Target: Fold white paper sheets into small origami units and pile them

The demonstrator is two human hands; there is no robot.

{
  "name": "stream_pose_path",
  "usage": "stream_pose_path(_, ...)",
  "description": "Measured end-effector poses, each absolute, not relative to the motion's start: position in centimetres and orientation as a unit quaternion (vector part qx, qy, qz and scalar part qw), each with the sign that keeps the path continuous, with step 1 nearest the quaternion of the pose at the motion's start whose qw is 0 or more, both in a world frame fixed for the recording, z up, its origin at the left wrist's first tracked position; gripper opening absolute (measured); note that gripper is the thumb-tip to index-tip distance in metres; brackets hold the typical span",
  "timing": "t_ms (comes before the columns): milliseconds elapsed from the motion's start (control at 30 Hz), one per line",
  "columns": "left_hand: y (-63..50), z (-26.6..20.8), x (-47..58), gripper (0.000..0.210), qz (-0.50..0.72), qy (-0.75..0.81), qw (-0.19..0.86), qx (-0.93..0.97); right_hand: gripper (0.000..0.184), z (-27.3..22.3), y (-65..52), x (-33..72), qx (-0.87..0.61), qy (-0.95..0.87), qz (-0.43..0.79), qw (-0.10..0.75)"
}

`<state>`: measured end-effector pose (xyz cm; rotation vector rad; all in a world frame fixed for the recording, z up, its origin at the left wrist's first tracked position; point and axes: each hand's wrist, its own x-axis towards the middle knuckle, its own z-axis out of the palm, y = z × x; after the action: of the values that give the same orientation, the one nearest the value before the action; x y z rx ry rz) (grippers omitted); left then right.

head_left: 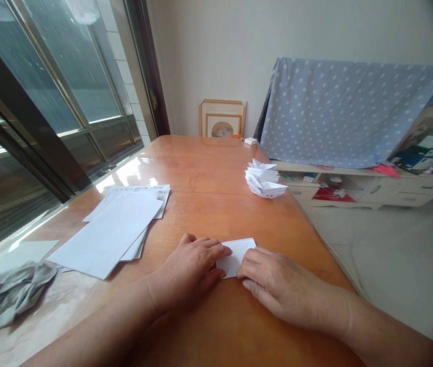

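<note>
A small folded sheet of white paper [235, 256] lies on the wooden table in front of me. My left hand [197, 258] is at its left side, fingertips on top and the thumb at the near left edge. On the right, my right hand [273, 278] has its fingers curled together and closed on the paper's right edge. The fingers of both hands cover parts of the sheet. Farther back, near the table's right edge, stands a cluster of folded paper boats [265, 181], nested close together.
Loose white sheets [111, 237] are piled at the left, some with writing. A grey cloth [15, 293] lies crumpled at the near left. A small white box [250, 141] sits at the table's far end. Beyond the table's right edge is a low white cabinet [377, 191].
</note>
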<state>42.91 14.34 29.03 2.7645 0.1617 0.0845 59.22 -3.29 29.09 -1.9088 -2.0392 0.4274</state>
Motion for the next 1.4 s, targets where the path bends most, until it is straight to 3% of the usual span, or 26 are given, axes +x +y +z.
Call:
stream_pose_path(400,15.5,29.6,42.6,0.042,0.001,0.053,0.258,0.965,0.021,29.6,-3.4,58.2,-0.637,-0.76,0.088,0.097)
stream_pose_path(667,15.4,29.4,42.5,0.04,0.012,0.057,0.255,0.965,0.02,28.7,-3.0,57.7,-0.614,-0.78,0.044,0.108)
stream_pose_path(1067,14.9,30.1,42.5,0.031,0.031,0.067,0.274,0.959,0.018,28.2,-2.4,56.3,-0.616,-0.776,0.072,0.117)
stream_pose_path(1400,15.6,28.6,42.9,0.055,0.07,0.113,0.254,0.958,0.016,28.8,-2.4,56.5,-0.625,-0.76,0.118,0.135)
